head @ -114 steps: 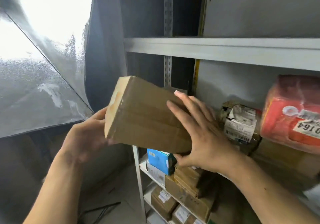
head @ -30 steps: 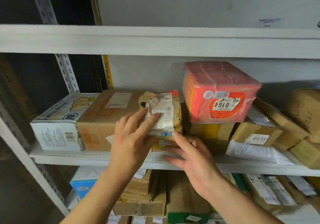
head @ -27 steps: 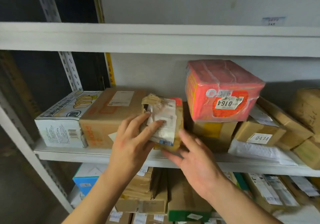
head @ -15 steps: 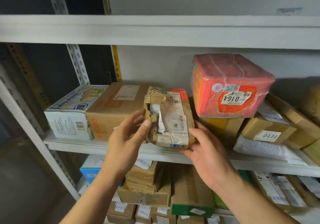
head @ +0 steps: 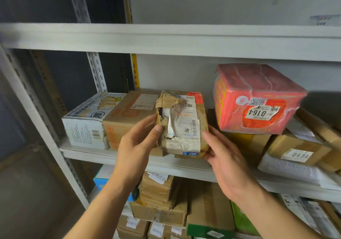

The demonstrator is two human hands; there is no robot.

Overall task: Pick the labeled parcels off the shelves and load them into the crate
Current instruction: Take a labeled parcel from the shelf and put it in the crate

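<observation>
A torn parcel (head: 181, 124) (label crumpled) was held between the left hand (head: 137, 146) and right hand (head: 224, 157), near the shelf (head: 88, 152).

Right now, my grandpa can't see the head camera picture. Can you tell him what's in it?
Two hands, left hand and right hand, hold a torn brown parcel with a crumpled white label at the middle shelf. A red parcel marked 0164 sits to its right.
</observation>
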